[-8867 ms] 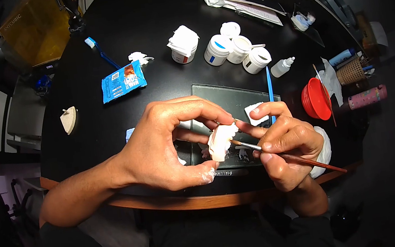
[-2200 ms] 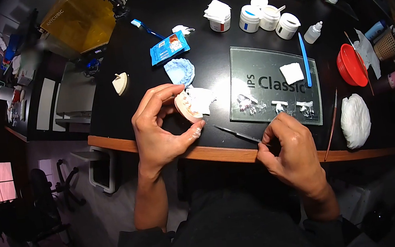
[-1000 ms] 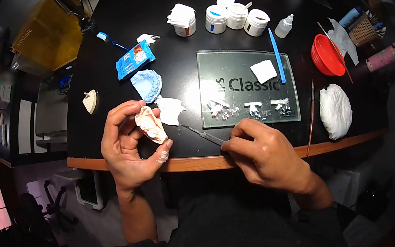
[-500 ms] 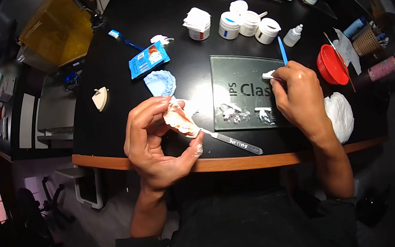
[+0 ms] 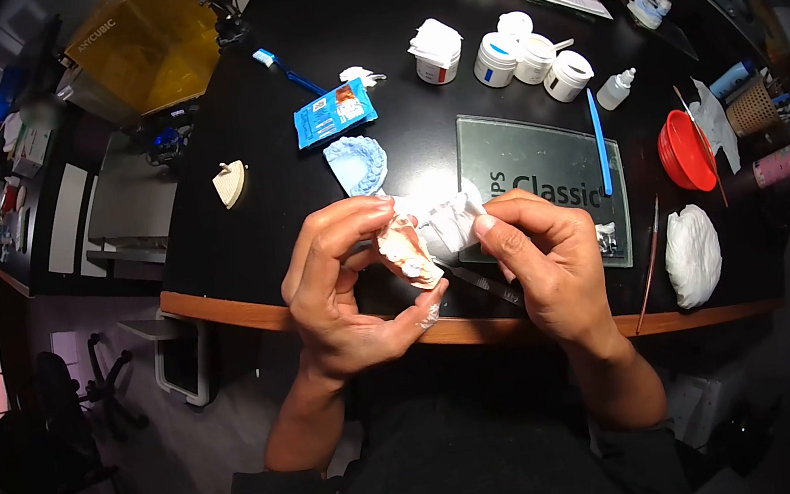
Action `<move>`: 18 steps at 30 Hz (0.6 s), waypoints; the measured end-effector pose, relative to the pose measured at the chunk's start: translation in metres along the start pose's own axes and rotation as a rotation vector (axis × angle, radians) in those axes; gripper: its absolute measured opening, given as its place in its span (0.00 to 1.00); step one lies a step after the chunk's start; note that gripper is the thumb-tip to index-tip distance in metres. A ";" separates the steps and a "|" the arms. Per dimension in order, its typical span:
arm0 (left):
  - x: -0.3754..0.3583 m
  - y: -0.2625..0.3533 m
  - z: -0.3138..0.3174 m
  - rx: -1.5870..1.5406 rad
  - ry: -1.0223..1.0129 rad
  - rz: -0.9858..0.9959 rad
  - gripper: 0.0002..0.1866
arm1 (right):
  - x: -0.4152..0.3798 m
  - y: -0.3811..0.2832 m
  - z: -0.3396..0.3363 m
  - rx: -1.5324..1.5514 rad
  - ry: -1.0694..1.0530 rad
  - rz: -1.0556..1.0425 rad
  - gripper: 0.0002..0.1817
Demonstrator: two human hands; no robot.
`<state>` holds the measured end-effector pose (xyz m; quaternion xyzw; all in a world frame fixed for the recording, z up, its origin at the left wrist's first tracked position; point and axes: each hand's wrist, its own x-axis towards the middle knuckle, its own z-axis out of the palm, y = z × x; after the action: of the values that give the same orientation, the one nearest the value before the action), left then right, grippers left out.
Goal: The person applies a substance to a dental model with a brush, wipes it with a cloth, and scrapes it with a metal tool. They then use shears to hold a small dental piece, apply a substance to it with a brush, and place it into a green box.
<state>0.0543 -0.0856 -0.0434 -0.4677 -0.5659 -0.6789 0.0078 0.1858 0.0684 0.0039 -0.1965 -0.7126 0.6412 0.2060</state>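
Between the thumb and fingers of my left hand (image 5: 338, 311) is a dental model (image 5: 406, 255), pinkish-orange with whitish teeth, held tilted above the table's front edge. White residue marks that thumb. My right hand (image 5: 560, 274) pinches a folded white tissue (image 5: 450, 224), whose left end comes right up to the model's side. Under and behind the hands lies a dark-handled spatula (image 5: 486, 285), partly hidden. To the right, a glass slab (image 5: 542, 140) lettered "IPS Classic" bears white smears and a blue stick (image 5: 600, 142). Just behind my left hand lies a blue dental cast (image 5: 359, 163).
White jars (image 5: 496, 61) and a dropper bottle (image 5: 617, 89) stand at the back. A red bowl (image 5: 684, 151), a thin brush (image 5: 650, 262) and a white wad (image 5: 693, 256) are right. A blue packet (image 5: 334, 114), toothbrush (image 5: 290, 72) and beige piece (image 5: 230, 183) lie left.
My right hand has moved left from over the glass slab, bringing the white tissue up to the dental model. My left hand still holds the model. The camera view has shifted slightly.
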 end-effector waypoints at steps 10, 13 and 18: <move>0.003 0.003 -0.001 0.068 -0.021 0.011 0.35 | -0.007 0.009 0.014 -0.023 -0.008 -0.057 0.09; 0.003 0.003 -0.001 0.059 -0.020 0.004 0.35 | -0.007 0.009 0.014 0.008 -0.015 -0.041 0.08; 0.002 0.002 -0.002 0.027 -0.003 0.000 0.36 | -0.003 0.001 0.008 -0.190 0.040 -0.217 0.11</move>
<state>0.0533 -0.0864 -0.0399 -0.4687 -0.5749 -0.6705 0.0131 0.1843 0.0602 0.0020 -0.1495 -0.7831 0.5405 0.2687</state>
